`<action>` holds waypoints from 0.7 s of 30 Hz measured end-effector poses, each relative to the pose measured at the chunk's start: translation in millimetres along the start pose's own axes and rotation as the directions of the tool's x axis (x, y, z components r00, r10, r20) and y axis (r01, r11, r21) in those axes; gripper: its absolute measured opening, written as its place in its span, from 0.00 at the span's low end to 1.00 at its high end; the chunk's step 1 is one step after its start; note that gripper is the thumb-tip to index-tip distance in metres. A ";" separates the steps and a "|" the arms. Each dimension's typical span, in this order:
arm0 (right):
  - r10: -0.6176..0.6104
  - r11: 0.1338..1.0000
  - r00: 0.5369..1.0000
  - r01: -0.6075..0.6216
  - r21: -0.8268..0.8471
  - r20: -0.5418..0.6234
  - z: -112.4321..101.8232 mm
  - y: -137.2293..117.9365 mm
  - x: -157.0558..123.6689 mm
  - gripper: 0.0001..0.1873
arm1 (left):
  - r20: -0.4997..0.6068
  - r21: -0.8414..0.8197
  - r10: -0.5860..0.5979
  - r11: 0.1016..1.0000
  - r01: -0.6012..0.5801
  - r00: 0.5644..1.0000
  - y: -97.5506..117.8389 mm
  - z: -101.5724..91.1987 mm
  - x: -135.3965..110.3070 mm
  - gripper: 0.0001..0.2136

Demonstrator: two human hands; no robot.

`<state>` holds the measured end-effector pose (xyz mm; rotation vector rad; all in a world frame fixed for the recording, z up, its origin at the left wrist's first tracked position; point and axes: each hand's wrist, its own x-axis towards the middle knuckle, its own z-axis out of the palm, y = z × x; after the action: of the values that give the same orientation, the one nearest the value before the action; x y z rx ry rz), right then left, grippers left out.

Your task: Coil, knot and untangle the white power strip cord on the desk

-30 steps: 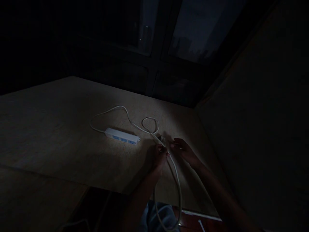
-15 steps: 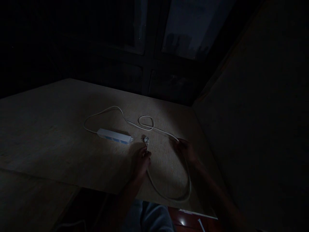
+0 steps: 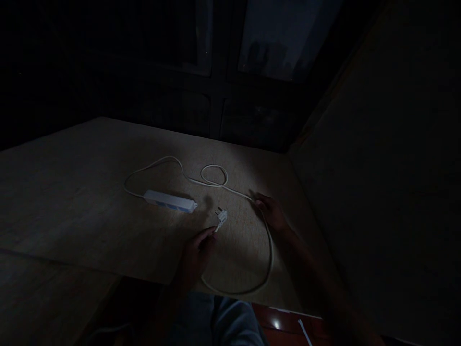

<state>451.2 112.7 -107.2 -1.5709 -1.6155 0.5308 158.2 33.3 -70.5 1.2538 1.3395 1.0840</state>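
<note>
In dim light a white power strip (image 3: pixel 170 201) lies on the table, its blue-marked side facing me. From its left end a white power cord (image 3: pixel 236 192) runs back, makes a small loop and comes over to my right hand (image 3: pixel 271 210), whose fingers are closed on it. Past that hand the cord bends in a wide curve along the near table edge, back to my left hand (image 3: pixel 197 251). My left hand pinches the cord just below the plug (image 3: pixel 222 216). The plug's prongs point away from me, up and left, right of the strip's end.
The pale table (image 3: pixel 90 192) has a seam at its left front. Behind it stands a dark window frame (image 3: pixel 216 115); a wall (image 3: pixel 382 192) rises on the right. My legs (image 3: pixel 212 319) are under the near edge, above a reddish floor (image 3: pixel 268 319).
My left hand has moved left and toward me and turned the plug, whose prongs now show clearly. My right hand has shifted slightly left and away. The cord's near curve has moved left.
</note>
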 end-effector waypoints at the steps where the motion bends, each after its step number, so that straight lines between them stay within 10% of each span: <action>1: 0.018 1.000 0.999 -0.018 -0.002 -0.033 -0.5 -0.7 -8.0 0.34 | 0.036 0.031 0.034 0.999 -0.035 0.999 -1.3 -0.1 -0.1 0.16; 8: 0.006 0.992 0.996 -0.016 -0.123 -0.086 -17.9 -28.0 -81.9 0.26 | 0.236 0.238 0.191 0.939 -0.247 0.953 -14.6 0.7 -0.7 0.17; 21: -0.323 0.869 0.845 0.443 -0.220 0.427 -2.7 -115.0 -127.3 0.39 | 0.475 0.380 0.218 0.823 -0.422 0.852 -3.1 19.0 -4.0 0.20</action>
<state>369.2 -26.6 -49.5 -1.3465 -2.3477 0.3811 176.6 28.9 -75.8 2.0190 1.1058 0.6575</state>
